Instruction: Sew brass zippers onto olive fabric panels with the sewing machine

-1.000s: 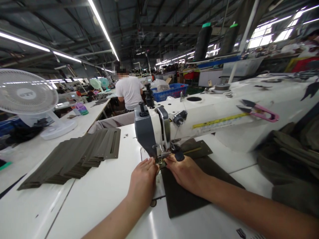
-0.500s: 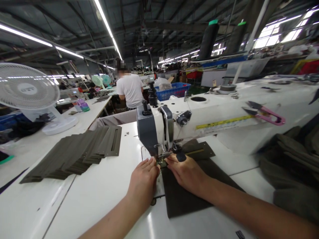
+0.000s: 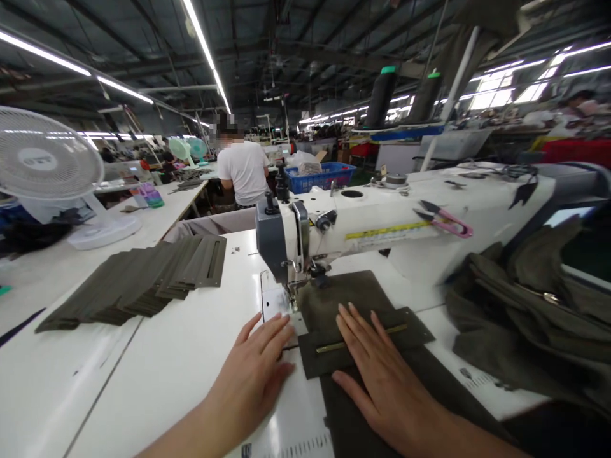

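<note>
Now the white sewing machine (image 3: 382,232) stands on the desk (image 3: 143,381) as before, but the one zipper (image 3: 363,339) on the olive fabric panel (image 3: 346,299) shows uncovered. Both hands are open and further from the needle (image 3: 291,296): the right hand (image 3: 382,381) lies flat on the panel, the left hand (image 3: 248,381) on the desk beside it.

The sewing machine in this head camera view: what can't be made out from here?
Needle and presser foot: too small in the head view, and partly hidden by the sewing machine head.
Olive fabric panel: the right hand covers part of it, and the bottom edge of the view cuts off its end.
Work of the person ahead: their back hides it.
Bunched cloth: its folds hide its shape.
</note>
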Demonstrator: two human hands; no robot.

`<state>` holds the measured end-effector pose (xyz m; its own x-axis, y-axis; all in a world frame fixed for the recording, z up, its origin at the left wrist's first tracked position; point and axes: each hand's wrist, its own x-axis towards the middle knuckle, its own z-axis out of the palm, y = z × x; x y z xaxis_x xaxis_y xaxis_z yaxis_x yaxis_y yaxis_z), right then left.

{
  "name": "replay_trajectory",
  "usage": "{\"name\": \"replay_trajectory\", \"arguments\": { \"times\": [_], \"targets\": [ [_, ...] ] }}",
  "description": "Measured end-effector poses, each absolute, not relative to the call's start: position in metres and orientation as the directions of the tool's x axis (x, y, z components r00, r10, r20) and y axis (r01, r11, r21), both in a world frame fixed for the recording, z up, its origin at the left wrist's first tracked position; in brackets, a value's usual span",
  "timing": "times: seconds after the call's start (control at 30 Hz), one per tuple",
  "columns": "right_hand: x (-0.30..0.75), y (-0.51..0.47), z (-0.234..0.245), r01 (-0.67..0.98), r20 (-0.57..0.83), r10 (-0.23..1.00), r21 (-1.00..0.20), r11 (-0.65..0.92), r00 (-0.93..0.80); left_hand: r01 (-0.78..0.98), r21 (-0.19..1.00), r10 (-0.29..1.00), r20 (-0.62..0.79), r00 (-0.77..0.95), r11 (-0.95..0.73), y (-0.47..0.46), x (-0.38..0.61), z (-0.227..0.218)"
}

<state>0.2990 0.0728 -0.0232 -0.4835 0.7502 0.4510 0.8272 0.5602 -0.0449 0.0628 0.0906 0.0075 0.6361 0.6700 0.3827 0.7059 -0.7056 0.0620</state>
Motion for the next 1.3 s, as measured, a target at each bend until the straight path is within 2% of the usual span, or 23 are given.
{"name": "replay_trajectory", "arguments": {
  "times": [0.1, 0.2, 0.23, 0.27, 0.3, 0.37, 0.43, 0.47, 0.53, 0.57, 0.63, 0.73, 0.93, 1.13, 1.3],
  "targets": [
    [0.312, 0.038, -0.025, 0.75, 0.473, 0.654, 0.023, 0.661, -0.59, 0.669, 0.088, 0.659, 0.309, 0.686, -0.738, 0.076, 0.065, 0.011],
    [0.323, 0.016, -0.038, 0.666, 0.539, 0.493, 0.182, 0.724, -0.683, 0.647, 0.141, 0.661, 0.215, 0.718, -0.749, 0.072, 0.07, 0.018],
    [0.326, 0.011, -0.039, 0.648, 0.556, 0.463, 0.191, 0.737, -0.69, 0.639, 0.167, 0.66, 0.18, 0.729, -0.751, 0.071, 0.073, 0.021],
    [0.329, 0.007, -0.038, 0.628, 0.556, 0.462, 0.146, 0.764, -0.691, 0.628, 0.198, 0.657, 0.15, 0.739, -0.752, 0.071, 0.076, 0.024],
    [0.332, 0.005, -0.032, 0.617, 0.539, 0.503, 0.04, 0.786, -0.676, 0.615, 0.236, 0.651, 0.127, 0.748, -0.753, 0.07, 0.079, 0.028],
    [0.337, 0.004, -0.008, 0.625, 0.45, 0.697, -0.324, 0.71, -0.559, 0.583, 0.333, 0.647, 0.122, 0.752, -0.741, 0.066, 0.085, 0.034],
    [0.339, 0.007, 0.027, 0.611, 0.245, 0.924, -0.695, 0.379, -0.295, 0.571, 0.479, 0.702, 0.147, 0.697, -0.667, 0.058, 0.089, 0.041],
    [0.341, 0.01, 0.044, 0.545, 0.102, 0.978, -0.818, 0.186, -0.181, 0.567, 0.578, 0.754, 0.135, 0.643, -0.587, 0.054, 0.09, 0.046],
    [0.342, 0.015, 0.071, 0.336, -0.167, 0.981, -0.934, -0.126, -0.097, 0.517, 0.784, 0.845, 0.018, 0.534, -0.344, 0.045, 0.087, 0.055],
    [0.342, 0.018, 0.08, 0.238, -0.253, 0.962, -0.945, -0.222, -0.107, 0.474, 0.855, 0.863, -0.065, 0.501, -0.211, 0.041, 0.083, 0.061],
    [0.34, 0.022, 0.087, 0.115, -0.331, 0.932, -0.942, -0.316, -0.147, 0.401, 0.916, 0.85, -0.2, 0.488, -0.015, 0.034, 0.074, 0.074],
    [0.333, 0.022, 0.083, 0.055, -0.36, 0.916, -0.933, -0.356, -0.176, 0.354, 0.931, 0.836, -0.267, 0.48, 0.095, 0.025, 0.06, 0.09],
    [0.317, 0.011, 0.08, -0.048, -0.424, 0.868, -0.892, -0.45, -0.259, 0.34, 0.931, 0.828, -0.295, 0.477, 0.136, 0.017, 0.04, 0.094],
    [0.312, 0.008, 0.08, 0.039, -0.396, 0.87, -0.914, -0.403, -0.293, 0.318, 0.938, 0.823, -0.285, 0.491, 0.135, 0.012, 0.032, 0.085],
    [0.31, 0.012, 0.068, 0.058, -0.389, 0.848, -0.917, -0.396, -0.361, 0.297, 0.95, 0.873, -0.223, 0.434, 0.096, 0.009, 0.029, 0.081]
  ]
}}
